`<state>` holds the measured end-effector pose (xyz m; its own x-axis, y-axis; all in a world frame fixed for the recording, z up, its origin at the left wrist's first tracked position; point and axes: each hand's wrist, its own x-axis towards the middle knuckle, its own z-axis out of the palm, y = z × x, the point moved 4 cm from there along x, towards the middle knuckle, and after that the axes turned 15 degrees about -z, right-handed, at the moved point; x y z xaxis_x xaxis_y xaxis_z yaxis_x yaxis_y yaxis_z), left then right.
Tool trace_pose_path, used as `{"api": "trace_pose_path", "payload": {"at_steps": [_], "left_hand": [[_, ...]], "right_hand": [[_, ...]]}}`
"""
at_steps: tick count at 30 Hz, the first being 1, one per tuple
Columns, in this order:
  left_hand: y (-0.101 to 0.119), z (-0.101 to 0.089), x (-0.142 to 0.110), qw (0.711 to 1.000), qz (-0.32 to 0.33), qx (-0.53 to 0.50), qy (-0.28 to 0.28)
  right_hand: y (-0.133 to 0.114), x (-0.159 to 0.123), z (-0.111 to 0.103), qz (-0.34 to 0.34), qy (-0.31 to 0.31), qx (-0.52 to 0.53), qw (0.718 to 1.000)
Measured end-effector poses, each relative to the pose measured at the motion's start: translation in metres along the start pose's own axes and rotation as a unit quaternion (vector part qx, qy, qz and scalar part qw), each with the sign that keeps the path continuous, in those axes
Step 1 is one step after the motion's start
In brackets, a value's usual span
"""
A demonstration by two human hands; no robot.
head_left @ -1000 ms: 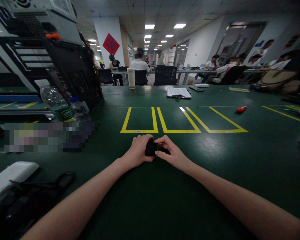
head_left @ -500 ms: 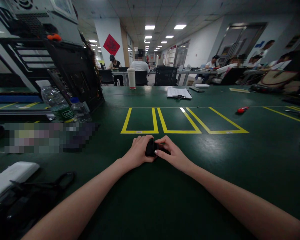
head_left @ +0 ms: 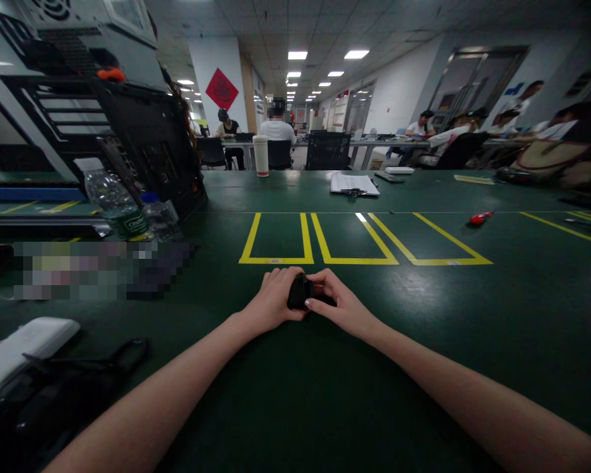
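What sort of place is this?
Probably an office or workshop: people sit at desks, what looks like computer hardware stands at left, and yellow tape marks the green table.

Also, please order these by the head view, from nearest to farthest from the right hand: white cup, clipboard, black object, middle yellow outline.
1. Black object: at the right hand's fingers.
2. Middle yellow outline: just ahead.
3. Clipboard: farther ahead.
4. White cup: farthest, ahead and left.
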<state>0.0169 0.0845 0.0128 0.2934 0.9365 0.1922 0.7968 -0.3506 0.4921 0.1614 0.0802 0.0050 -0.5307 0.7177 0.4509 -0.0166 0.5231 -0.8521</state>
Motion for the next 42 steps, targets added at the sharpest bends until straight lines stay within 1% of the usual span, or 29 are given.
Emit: {"api": "trace_pose_path", "payload": {"at_steps": [4,8,11,13,15,20,25,30,33,36,39,42], "left_hand": [[-0.001,0.002,0.001,1.000,0.006,0.006,0.010],[0.000,0.001,0.000,1.000,-0.002,0.002,0.001],[0.002,-0.002,-0.001,1.000,-0.006,-0.006,-0.015],[0.003,-0.003,-0.002,1.000,-0.008,-0.010,-0.028],[0.004,-0.005,-0.002,0.999,-0.011,-0.015,-0.035],[0.005,-0.007,-0.002,0.999,-0.009,-0.019,-0.033],[0.005,-0.005,-0.002,0.999,-0.013,-0.017,-0.031],[0.000,-0.001,0.000,1.000,-0.009,-0.005,-0.009],[-0.001,0.000,0.000,1.000,-0.004,0.006,0.004],[0.001,-0.001,0.000,1.000,0.005,0.002,-0.007],[0.002,-0.002,-0.001,1.000,0.000,-0.005,-0.013],[0.003,-0.003,-0.001,1.000,-0.008,-0.012,-0.023]], "right_hand": [[0.004,0.000,-0.001,-0.006,0.023,0.010,1.000],[0.007,0.000,-0.002,0.015,0.035,0.018,0.999],[0.005,0.000,-0.002,0.031,0.022,0.004,0.999],[0.003,0.000,0.000,0.025,0.003,0.001,1.000],[0.000,-0.001,0.001,0.011,-0.004,0.006,1.000],[-0.002,-0.001,0.000,0.001,0.019,0.014,1.000],[0.002,-0.001,-0.001,0.035,0.017,0.019,0.999],[0.002,0.000,-0.003,0.003,0.011,0.010,1.000],[0.005,-0.001,-0.003,0.001,0.014,0.018,1.000],[0.009,0.000,-0.003,0.006,0.031,0.040,0.999],[0.009,0.001,-0.005,0.013,0.041,0.045,0.998],[0.008,0.002,-0.005,0.037,0.028,0.043,0.998]]}}
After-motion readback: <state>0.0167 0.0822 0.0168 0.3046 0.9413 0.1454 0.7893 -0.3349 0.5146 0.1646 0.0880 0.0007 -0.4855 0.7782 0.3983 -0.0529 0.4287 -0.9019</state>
